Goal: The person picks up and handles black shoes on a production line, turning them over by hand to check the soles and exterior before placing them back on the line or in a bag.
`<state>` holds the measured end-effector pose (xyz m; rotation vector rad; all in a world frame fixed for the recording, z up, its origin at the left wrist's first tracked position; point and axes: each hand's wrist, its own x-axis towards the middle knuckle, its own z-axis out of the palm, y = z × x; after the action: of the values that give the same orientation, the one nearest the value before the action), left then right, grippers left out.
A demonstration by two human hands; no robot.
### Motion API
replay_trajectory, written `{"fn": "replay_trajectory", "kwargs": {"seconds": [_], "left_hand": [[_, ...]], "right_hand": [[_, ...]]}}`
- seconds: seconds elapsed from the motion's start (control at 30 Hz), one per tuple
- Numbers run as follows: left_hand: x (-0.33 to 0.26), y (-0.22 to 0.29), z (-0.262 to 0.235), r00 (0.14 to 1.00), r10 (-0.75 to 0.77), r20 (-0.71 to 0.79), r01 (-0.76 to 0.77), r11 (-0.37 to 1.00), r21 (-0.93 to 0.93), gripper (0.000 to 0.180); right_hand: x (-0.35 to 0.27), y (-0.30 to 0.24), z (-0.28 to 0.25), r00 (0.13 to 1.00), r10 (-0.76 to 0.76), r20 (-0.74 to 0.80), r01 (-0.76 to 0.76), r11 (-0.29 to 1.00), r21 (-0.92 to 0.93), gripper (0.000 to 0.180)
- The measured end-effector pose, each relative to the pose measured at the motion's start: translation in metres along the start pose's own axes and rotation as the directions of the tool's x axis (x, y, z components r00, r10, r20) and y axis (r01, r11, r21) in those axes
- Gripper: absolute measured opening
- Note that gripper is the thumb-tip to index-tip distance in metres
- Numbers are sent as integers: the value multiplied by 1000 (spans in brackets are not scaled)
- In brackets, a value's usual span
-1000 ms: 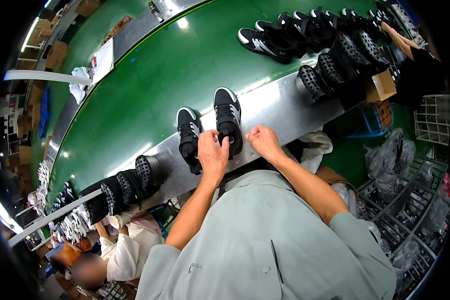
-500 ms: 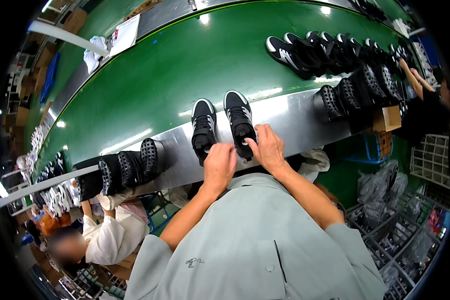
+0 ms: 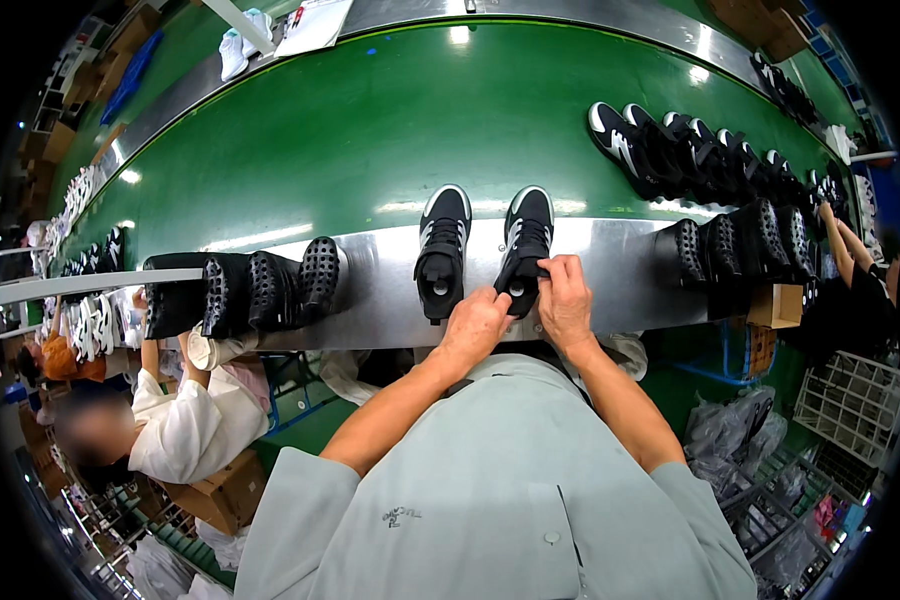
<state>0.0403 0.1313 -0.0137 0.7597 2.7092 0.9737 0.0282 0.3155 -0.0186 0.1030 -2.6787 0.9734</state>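
Two black sneakers with white toe trim stand side by side, toes away from me, on the metal edge of the bench. My left hand (image 3: 478,325) is closed at the heel collar of the right-hand sneaker (image 3: 530,222), fingers pressed together on it. On that same shoe, my right hand (image 3: 566,303) pinches the right side of its collar, near the strap across the top. The left-hand sneaker (image 3: 444,238) stands untouched beside it, its strap lying across the laces. What the fingertips grip inside the collar is partly hidden.
Dark studded-sole shoes (image 3: 318,275) line the metal edge (image 3: 390,270) at left, with more (image 3: 765,240) at right. A row of black sneakers (image 3: 625,150) stands on the green surface (image 3: 370,130). Co-workers are at both sides; a carton (image 3: 775,305) sits at right.
The view has shifted, so the sneakers appear farther right. My left hand has moved from the left-hand sneaker's heel to the right-hand sneaker, where my right hand stays.
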Motion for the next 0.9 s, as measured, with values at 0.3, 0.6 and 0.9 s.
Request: {"fn": "replay_trajectory", "kwargs": {"seconds": [0.3,0.6,0.9], "left_hand": [[-35,-29,-69,868,-223,-445,335,922,192,48],[-21,-42,-58,874,-263,-408,339,933,124,45],[-3,-66,-35,822,-437,-365,449,892,-56,61]], "right_hand": [[7,-16,11,989,-121,85,119,992,31,25],[26,-31,25,955,-272,118,276,961,-22,35],[56,-74,55,851,-364,380,469,851,-236,36]]}}
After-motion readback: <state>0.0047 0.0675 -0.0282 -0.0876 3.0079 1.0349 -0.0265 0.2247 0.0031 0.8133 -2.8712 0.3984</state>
